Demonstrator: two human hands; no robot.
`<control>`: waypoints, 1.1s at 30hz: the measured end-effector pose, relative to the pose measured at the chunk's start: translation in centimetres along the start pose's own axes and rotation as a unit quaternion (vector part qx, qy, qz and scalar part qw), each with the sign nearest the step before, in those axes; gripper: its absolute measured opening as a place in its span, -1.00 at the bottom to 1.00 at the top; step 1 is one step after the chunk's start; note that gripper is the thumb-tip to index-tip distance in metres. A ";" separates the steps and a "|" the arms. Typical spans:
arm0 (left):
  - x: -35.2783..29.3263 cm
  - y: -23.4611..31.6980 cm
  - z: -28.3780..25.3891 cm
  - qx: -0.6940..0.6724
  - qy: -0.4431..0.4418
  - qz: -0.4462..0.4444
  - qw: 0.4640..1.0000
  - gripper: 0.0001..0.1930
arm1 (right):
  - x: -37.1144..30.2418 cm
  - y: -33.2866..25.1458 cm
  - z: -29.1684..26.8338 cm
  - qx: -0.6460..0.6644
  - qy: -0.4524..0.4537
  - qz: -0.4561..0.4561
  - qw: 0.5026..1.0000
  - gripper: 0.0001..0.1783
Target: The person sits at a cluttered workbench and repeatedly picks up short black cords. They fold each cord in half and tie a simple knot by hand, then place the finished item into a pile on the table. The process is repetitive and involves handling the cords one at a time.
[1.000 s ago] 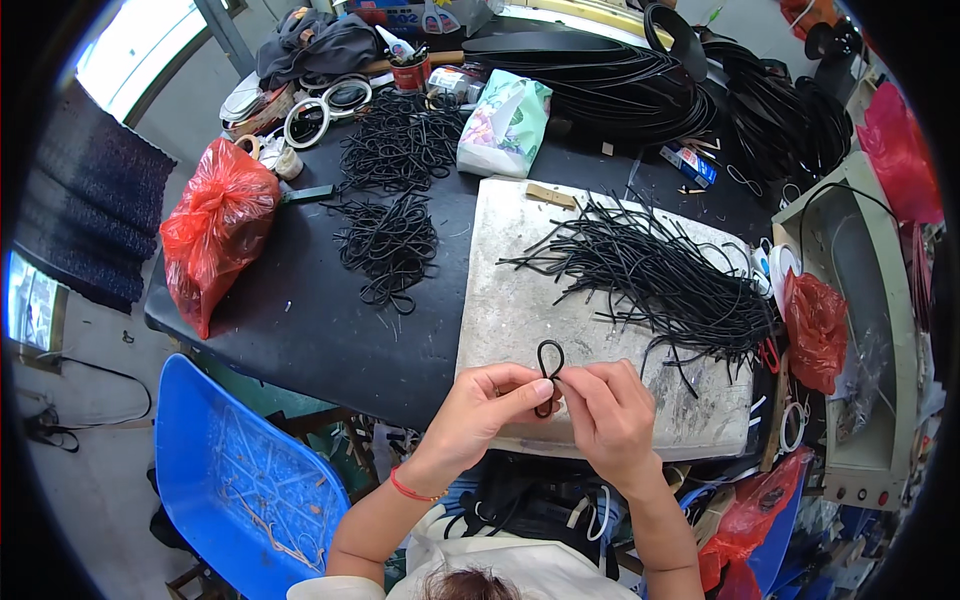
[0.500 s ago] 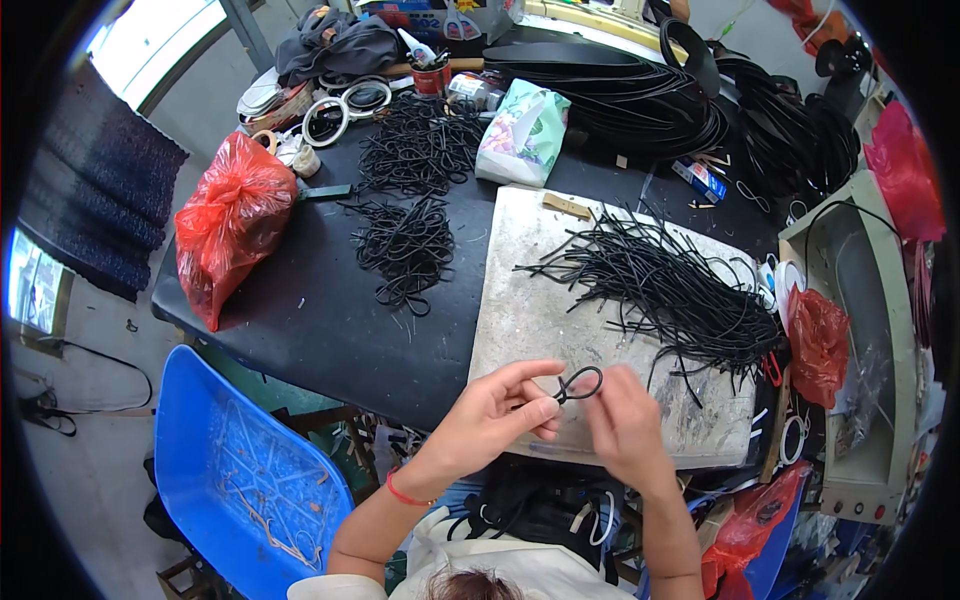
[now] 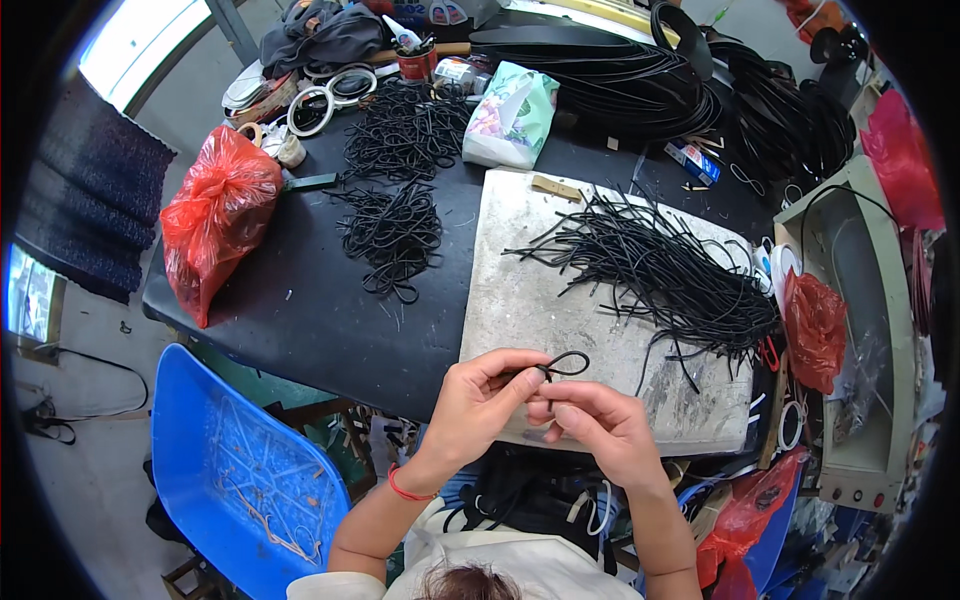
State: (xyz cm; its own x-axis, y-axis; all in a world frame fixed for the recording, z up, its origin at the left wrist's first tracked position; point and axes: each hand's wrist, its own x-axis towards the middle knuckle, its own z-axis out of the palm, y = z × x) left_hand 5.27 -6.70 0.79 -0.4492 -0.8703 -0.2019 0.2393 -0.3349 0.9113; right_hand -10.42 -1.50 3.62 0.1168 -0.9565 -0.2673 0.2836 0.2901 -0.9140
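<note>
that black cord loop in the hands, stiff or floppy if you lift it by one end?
Probably springy rather than limp: the black cord loop keeps a rounded bend above the left hand and right hand. Likely light; fingertips alone carry it. The cut cords lie mostly straight, suggesting some stiffness.

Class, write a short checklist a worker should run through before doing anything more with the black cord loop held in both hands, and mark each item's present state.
1. Left hand pinches the black cord loop: ok.
2. Right hand touches the loop's ends: ok.
3. Loop closed and knotted: cannot tell.
4. Pile of straight cords within reach on the grey board: ok.
5. Heap of looped cords lies apart on the black table: ok.
</note>
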 end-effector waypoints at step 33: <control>-0.7 0.1 1.4 0.177 0.025 0.086 0.980 -0.62 | 1.8 2.0 -1.1 -0.158 0.125 -0.124 0.972 -0.78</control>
State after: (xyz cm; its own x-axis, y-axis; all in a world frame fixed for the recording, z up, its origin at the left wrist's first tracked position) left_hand 4.38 -5.57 1.53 -0.3840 -0.9223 -0.0439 -0.0107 -0.0431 0.9990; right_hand -10.70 -2.72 1.00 -0.1629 -0.9850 -0.0573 -0.0368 0.0641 -0.9973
